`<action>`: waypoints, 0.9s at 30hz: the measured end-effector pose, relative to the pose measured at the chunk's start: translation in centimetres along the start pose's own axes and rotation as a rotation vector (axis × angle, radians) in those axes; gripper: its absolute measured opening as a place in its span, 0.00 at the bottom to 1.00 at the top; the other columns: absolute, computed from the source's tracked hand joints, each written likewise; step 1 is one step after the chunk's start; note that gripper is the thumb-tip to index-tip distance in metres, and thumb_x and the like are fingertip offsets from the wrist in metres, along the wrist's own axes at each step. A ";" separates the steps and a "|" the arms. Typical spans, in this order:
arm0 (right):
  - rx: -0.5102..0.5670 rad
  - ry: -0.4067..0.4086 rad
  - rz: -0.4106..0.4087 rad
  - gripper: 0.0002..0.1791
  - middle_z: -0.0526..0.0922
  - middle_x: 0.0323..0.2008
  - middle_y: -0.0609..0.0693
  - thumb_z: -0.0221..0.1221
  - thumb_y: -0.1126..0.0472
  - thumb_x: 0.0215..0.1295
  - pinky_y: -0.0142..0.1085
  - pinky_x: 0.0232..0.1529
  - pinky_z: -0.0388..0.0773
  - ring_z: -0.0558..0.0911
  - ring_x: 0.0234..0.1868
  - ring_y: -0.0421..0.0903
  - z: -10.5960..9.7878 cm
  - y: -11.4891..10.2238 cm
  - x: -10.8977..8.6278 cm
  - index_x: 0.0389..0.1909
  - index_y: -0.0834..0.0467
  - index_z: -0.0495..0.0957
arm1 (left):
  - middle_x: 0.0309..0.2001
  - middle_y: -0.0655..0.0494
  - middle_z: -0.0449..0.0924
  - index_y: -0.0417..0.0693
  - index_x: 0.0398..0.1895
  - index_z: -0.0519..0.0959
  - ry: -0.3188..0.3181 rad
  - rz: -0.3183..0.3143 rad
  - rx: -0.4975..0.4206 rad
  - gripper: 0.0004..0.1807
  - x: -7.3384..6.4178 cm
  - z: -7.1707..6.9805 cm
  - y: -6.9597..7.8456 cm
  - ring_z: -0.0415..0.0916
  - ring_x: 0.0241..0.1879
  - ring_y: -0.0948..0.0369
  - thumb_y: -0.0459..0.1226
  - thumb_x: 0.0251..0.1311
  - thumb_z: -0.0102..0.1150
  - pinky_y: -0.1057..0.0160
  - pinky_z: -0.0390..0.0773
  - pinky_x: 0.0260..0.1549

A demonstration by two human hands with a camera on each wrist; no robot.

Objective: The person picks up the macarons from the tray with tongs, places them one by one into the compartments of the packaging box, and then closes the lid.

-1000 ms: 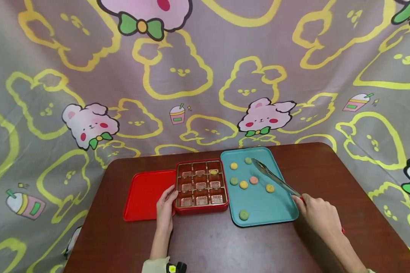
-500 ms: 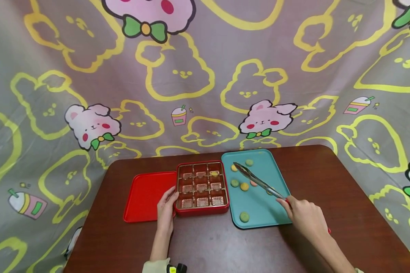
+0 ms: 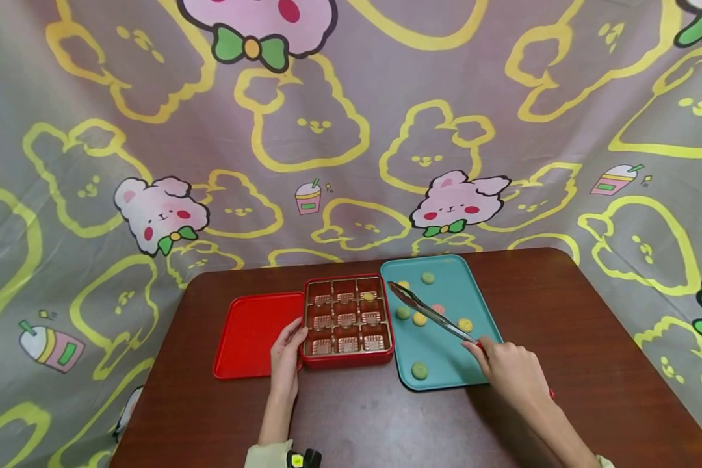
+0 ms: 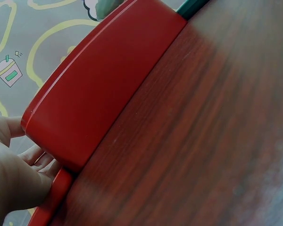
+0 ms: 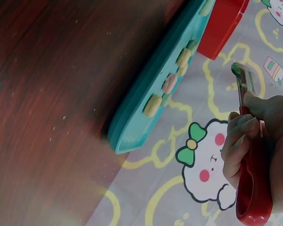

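My right hand grips red-handled metal tongs, also seen in the right wrist view as tongs. Their tips hang over the blue tray's left edge, close to the red box. Something green shows at the tips in the right wrist view; I cannot tell whether it is a held cookie. With relaxed fingers, my left hand rests against the box's left side, thumb near its rim. The box has a clear compartment insert, with a yellow cookie in the far right compartment.
Several cookies lie on the blue tray, among them a near green cookie and a yellow cookie. A flat red tray lies left of the box. A patterned cloth hangs behind the brown table.
My right hand has carried the tongs leftward across the blue tray, from beside the far green cookie to near the box's right edge. My left hand stays at the box.
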State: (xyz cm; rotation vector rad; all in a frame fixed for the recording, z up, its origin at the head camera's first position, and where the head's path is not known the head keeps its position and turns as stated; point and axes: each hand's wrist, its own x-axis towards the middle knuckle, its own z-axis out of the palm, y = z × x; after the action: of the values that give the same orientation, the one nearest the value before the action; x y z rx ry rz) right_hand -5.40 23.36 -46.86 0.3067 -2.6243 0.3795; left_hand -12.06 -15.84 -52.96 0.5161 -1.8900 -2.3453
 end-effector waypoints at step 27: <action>0.041 -0.105 -0.019 0.25 0.55 0.12 0.40 0.70 0.54 0.65 0.35 0.14 0.58 0.58 0.12 0.39 1.9 -3.3 0.5 0.17 0.51 0.64 | 0.63 0.41 0.78 0.37 0.67 0.76 0.013 0.012 0.001 0.24 -0.1 0.2 0.1 0.79 0.48 0.64 0.36 0.72 0.61 0.68 0.77 0.45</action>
State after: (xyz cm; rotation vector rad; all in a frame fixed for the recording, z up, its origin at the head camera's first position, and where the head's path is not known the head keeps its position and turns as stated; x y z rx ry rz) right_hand -5.73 19.57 -47.50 0.3743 -2.7172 0.4218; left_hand -12.05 -15.69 -52.82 0.5182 -1.8836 -2.3278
